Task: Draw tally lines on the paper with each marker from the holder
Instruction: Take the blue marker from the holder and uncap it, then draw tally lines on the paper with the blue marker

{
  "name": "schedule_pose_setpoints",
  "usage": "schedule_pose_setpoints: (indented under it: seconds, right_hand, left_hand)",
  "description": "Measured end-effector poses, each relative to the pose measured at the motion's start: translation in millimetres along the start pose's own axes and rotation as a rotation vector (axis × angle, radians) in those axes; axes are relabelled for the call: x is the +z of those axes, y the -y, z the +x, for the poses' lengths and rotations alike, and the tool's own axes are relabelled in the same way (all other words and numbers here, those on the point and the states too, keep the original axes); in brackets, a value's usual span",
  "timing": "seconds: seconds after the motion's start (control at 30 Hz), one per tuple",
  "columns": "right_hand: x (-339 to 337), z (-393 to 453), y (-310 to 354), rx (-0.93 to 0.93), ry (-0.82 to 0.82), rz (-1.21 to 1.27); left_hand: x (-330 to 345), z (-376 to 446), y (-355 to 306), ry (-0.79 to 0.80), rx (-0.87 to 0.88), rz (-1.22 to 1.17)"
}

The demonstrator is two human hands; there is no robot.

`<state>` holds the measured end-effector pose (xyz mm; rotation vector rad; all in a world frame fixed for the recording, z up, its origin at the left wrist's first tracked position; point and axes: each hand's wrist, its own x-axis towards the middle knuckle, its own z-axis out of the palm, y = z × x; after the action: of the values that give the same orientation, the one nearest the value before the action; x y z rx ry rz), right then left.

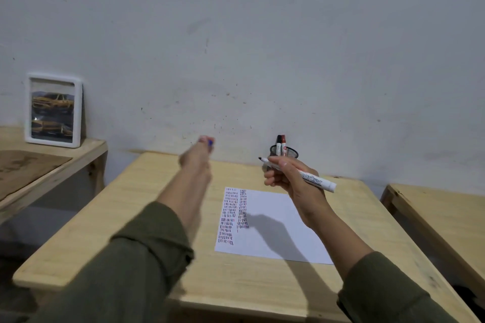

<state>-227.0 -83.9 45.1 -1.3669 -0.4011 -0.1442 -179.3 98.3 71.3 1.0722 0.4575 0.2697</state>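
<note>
The pale wooden worktop (147, 220) carries a white sheet of paper (275, 220), tallied down its left side, near the centre. A black mesh holder (288, 152) with two markers stands at the far edge. The right hand (291, 178) is clamped on an uncapped white marker (309, 177); lowering its tip beside the last column seems best. The left hand (196, 157), blurred, is closed on a blue cap (210, 142), best kept ready.

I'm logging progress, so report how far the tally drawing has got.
Done: two columns of tally marks fill the left part of the paper. In hand: the right hand holds an uncapped marker above the sheet; the blurred left hand pinches something blue, probably its cap. Left: two markers stand in the mesh holder; most of the paper is blank.
</note>
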Motion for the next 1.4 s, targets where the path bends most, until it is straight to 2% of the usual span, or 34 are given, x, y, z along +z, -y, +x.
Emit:
schedule_pose_setpoints:
  seconds: [0.07,0.2,0.3,0.5,0.67,0.87,1.1,1.23,1.4]
  right_hand:
    - [-14.7,-3.3,-3.4,0.030,-0.030,0.009]
    - [-12.9,-2.0,-17.1,0.081,-0.036,0.003]
    - [-6.2,-5.9,-27.8,0.112,-0.040,0.044]
    - [-13.6,-19.2,-54.1,0.215,-0.102,0.108]
    - [-17.1,-25.6,-66.2,0.253,-0.130,0.149]
    - [-18.3,-27.0,-72.4,0.297,-0.139,0.096]
    - [-13.9,-31.5,-84.9,0.365,-0.180,-0.030]
    - [-8.9,-30.9,-93.8,0.384,-0.235,-0.077]
    - [-1.5,-34.9,-100.6,0.390,-0.179,-0.177]
  left_hand:
    - [-21.6,13.0,-4.4,-0.109,0.098,0.077]
    - [-37.0,9.2,30.3,0.062,0.211,0.291]
    - [-52.8,11.1,54.9,0.015,0.284,0.503]
    - [-82.2,18.5,100.5,-0.043,0.287,0.828]
    - [-85.7,22.4,113.0,-0.043,0.331,1.121]
    - [-87.3,25.6,120.4,-0.042,0.368,1.220]
    - [-101.5,22.1,118.4,0.049,0.425,1.216]
    - [-119.1,14.1,119.2,0.054,0.452,1.437]
    - [-119.2,9.2,120.9,0.072,0.393,1.573]
